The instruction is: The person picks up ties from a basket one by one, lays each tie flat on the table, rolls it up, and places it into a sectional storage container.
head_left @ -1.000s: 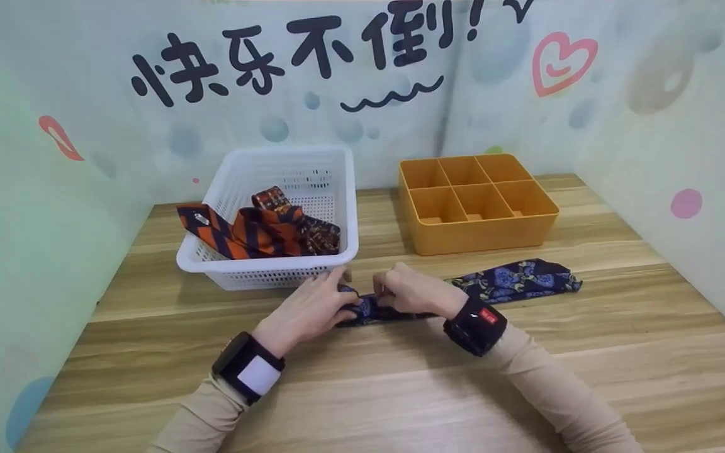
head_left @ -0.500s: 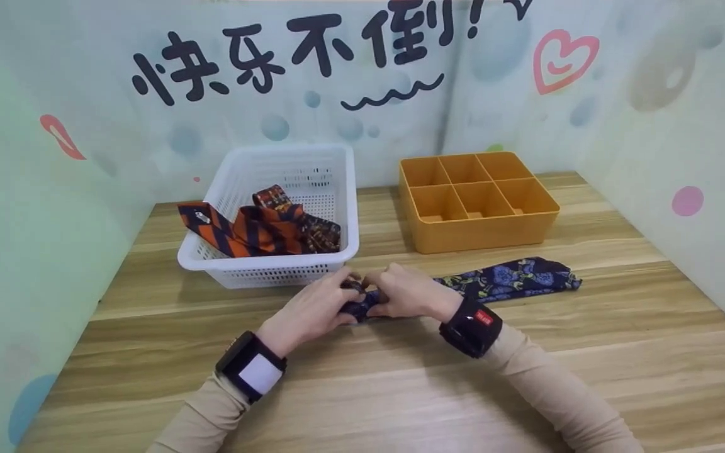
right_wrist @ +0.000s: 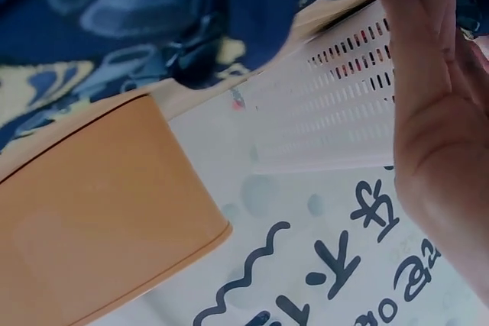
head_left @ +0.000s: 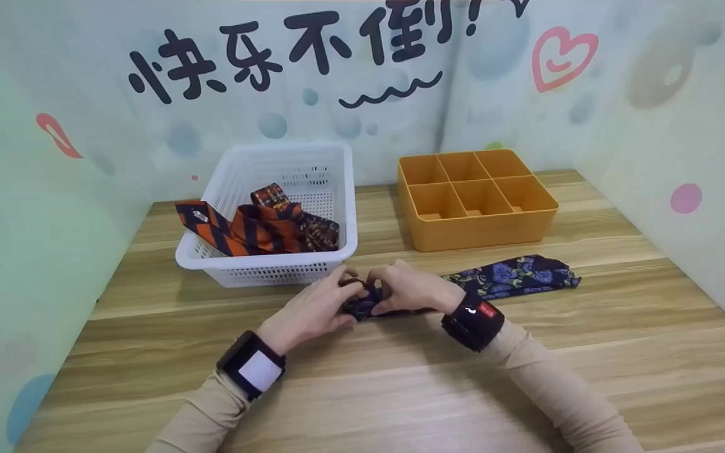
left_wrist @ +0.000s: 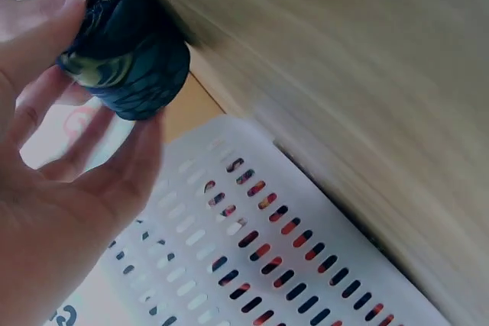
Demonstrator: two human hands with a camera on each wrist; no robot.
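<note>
While fingers (left_wrist: 137,154) pinch cloth (head_left: 507,279), basket (head_left: 274,260) (ties (head_left: 265,231) inside)

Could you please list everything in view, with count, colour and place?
Table: one, brown, foreground.
Backdrop: one, pale, printed, behind the table.
Basket: one, white, on the table, left.
Divided box: one, orange, right of the basket.
Striped tie: one, orange and navy, in the basket.
Patterned tie: seemingly one, dark multicoloured, in the basket.
Floral tie: one, dark blue, on the table, one end bundled.
Left hand: one, bare, gripping the bundled end.
Right hand: one, bare, pinching it.
Wristbands: two, black, on the wrists.
Sleeves: two, beige, on forearms.
</note>
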